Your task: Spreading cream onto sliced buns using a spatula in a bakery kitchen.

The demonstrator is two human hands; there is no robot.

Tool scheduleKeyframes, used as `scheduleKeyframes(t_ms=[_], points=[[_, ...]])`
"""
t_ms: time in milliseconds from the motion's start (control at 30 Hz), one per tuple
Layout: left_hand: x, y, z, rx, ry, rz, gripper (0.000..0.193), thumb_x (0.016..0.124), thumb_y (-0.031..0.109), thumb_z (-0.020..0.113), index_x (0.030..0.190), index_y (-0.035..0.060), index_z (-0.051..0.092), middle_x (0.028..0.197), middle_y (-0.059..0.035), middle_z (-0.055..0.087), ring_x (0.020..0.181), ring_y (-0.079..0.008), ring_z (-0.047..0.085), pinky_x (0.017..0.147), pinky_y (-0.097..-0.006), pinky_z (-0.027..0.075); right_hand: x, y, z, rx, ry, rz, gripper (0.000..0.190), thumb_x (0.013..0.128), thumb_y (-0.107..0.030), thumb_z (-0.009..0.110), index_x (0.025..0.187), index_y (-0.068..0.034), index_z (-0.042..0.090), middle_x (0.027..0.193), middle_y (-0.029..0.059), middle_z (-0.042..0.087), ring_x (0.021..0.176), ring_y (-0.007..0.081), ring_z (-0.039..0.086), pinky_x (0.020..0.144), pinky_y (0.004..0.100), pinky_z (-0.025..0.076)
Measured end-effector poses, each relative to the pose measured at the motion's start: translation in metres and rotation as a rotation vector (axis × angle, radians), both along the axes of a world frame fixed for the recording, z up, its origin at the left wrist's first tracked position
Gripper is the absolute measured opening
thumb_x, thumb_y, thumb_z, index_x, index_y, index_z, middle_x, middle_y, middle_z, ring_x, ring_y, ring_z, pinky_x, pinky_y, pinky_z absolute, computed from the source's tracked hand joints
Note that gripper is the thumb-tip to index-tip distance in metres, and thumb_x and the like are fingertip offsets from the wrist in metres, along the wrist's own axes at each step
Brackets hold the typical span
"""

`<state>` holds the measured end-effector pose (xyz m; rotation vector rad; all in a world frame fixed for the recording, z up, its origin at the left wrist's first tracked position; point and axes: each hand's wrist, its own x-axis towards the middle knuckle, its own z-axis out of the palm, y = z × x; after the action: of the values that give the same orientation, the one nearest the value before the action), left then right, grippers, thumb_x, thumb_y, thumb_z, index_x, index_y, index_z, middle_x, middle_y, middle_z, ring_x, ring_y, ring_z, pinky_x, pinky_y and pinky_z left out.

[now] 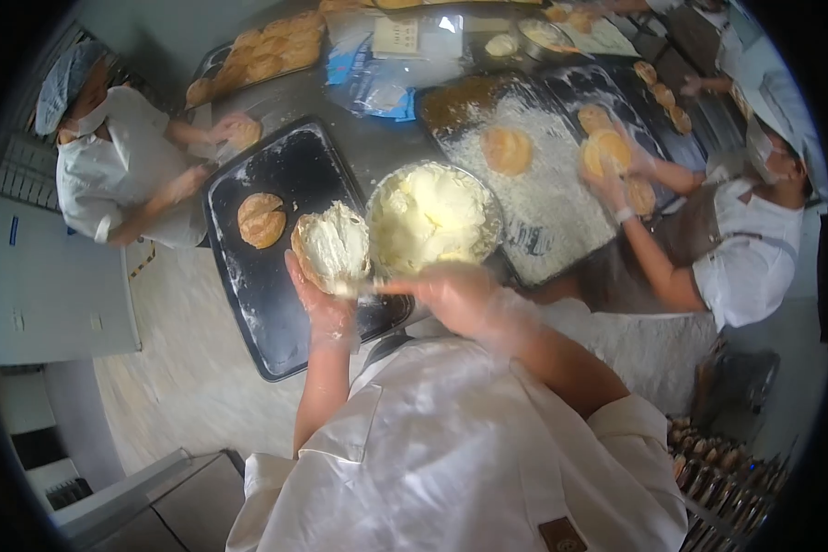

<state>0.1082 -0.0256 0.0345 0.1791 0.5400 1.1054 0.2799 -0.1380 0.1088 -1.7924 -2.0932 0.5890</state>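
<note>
My left hand point(328, 314), in a clear thin glove, holds an opened bread bun point(332, 248) with its cream-covered cut face up, over the dark baking tray point(276, 338). My right hand point(459, 293), also gloved and blurred by motion, grips the handle of a spreading tool point(395, 287); its pale tip touches the bun's lower edge. A metal bowl of pale yellow cream point(435, 214) stands just right of the bun. Another bun point(262, 221), with a split across its top, lies on the tray to the left.
To the right is a tray spread with white powder point(559, 234), bearing a round bun point(507, 151). A co-worker's gloved hands point(610, 172) hold a bun beyond it. Another person's hand point(234, 131) touches a bun at the left. Plastic bags point(379, 90) and a bun-filled tray point(269, 52) lie farther back.
</note>
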Motion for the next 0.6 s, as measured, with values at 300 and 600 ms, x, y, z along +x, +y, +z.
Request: scheduleKeyframes(t_ms=[300,600], points=[[0.062,-0.008,0.002,0.001,0.086,-0.188,0.054,0.094,0.05,0.043,0.134,0.0142,0.048,0.135,-0.0059,0.052,0.124,-0.0286,0.05,0.105,-0.0481,0.04,0.039,-0.058,-0.017,0.136,0.207,-0.243,0.033,0.087,-0.007,0.054,0.117,-0.013,0.064,0.088,0.0116,0.064,0.08,0.0295,0.063,0.071,0.0386,0.05],[0.247,-0.044,0.013,0.423,0.49,-0.784,0.083,0.076,0.017,0.074,0.143,0.0091,0.026,0.13,-0.0164,0.046,0.115,-0.0295,0.053,0.095,-0.0376,0.047,0.124,-0.252,-0.069,0.054,0.748,-1.203,0.038,0.088,-0.006,0.054,0.125,-0.011,0.061,0.075,-0.0029,0.058,0.058,0.005,0.046,0.052,0.0214,0.041]])
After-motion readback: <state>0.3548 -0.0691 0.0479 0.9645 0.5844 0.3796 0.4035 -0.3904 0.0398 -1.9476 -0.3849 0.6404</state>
